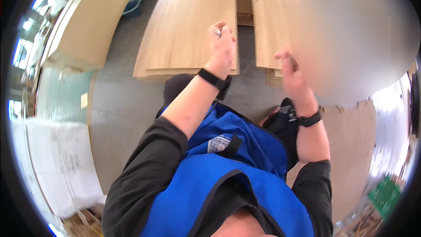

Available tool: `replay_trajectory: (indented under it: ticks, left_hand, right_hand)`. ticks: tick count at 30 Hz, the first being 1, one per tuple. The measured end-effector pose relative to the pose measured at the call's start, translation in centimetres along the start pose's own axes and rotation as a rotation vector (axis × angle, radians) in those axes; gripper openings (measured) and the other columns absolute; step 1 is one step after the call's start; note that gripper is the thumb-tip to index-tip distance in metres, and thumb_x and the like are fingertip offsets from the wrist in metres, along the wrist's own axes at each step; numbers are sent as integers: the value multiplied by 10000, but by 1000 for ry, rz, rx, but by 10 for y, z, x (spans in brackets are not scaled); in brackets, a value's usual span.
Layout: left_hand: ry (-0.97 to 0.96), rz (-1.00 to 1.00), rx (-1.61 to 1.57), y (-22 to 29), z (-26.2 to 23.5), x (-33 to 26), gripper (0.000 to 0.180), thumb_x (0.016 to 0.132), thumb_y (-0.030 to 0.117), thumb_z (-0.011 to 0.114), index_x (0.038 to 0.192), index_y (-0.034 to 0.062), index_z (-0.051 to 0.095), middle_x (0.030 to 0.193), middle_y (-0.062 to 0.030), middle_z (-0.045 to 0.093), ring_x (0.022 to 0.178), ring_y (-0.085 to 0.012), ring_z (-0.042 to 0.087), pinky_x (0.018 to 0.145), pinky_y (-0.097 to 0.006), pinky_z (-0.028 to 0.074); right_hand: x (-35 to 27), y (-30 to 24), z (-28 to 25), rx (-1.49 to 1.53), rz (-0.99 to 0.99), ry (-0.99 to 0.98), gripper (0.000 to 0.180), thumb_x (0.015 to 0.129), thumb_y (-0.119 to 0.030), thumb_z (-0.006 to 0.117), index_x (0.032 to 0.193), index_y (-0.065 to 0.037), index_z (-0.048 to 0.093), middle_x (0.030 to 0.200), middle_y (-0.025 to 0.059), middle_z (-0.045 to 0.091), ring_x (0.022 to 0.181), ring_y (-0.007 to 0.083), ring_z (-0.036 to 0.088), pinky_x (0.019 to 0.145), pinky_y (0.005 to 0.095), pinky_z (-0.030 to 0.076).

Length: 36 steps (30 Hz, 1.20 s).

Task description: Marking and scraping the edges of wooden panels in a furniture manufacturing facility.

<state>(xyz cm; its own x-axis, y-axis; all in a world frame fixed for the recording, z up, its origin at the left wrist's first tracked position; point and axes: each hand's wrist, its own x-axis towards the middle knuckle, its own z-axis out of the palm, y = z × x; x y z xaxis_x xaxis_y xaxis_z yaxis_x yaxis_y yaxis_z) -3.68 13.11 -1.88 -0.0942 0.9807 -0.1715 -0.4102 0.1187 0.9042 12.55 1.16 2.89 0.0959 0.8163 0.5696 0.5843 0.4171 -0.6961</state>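
Note:
My left hand (221, 46) is raised in front of me, fingers curled around a small shiny metallic object at its fingertips; what it is I cannot tell. It hovers over the near edge of a stack of light wooden boards (184, 26). My right hand (290, 72) is lifted beside a second stack of boards (272, 13), fingers loosely bent, holding nothing that I can see. Both wrists carry black bands. I wear a blue vest (228, 166) over black sleeves.
A grey concrete floor (123, 101) lies below. A third pile of boards (92, 22) sits at the left. White wrapped bundles (61, 162) lie at lower left. A blurred patch covers the upper right. Wood scraps and a green item (386, 195) are at lower right.

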Motion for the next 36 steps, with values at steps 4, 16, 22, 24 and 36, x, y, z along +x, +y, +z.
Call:
replay_trajectory:
  ticks: [4,16,22,24,36]
  left_hand:
    - [-263,-156,286,-39,-6,-22,236,958,162,511,1165,50,525,973,-34,583,751,-108,560,633,-253,480]
    - [-79,-622,189,-196,3,-13,312,984,260,500,1231,88,417,1189,-104,487,1083,-238,523,811,-345,500]
    - [-142,-701,-158,-209,-3,10,293,1001,321,452,1112,63,534,1001,-119,623,871,-230,626,724,-345,544]
    - [-102,-768,-122,-211,-2,16,297,1005,321,441,1067,59,565,907,-110,651,766,-220,643,646,-333,557]
    - [-35,-737,-164,-148,32,-8,321,1019,323,408,1073,54,574,993,-85,643,849,-191,637,633,-242,530]
  right_hand:
    - [23,59,-101,-163,515,93,251,983,-236,505,1033,-18,621,887,28,663,712,41,524,554,215,434]
    - [-105,246,-165,-10,1001,550,315,967,-201,487,1140,55,551,1016,108,642,835,129,629,611,256,533]
    - [-101,290,-145,-153,1002,392,309,960,-248,496,1084,24,573,997,90,635,851,147,609,615,287,526]
    - [-97,291,-130,-106,1004,461,310,951,-255,503,1011,41,572,940,80,616,822,142,595,623,297,525]
    - [-69,282,-138,348,984,537,276,966,-297,524,945,-27,578,681,28,553,523,106,504,447,253,378]
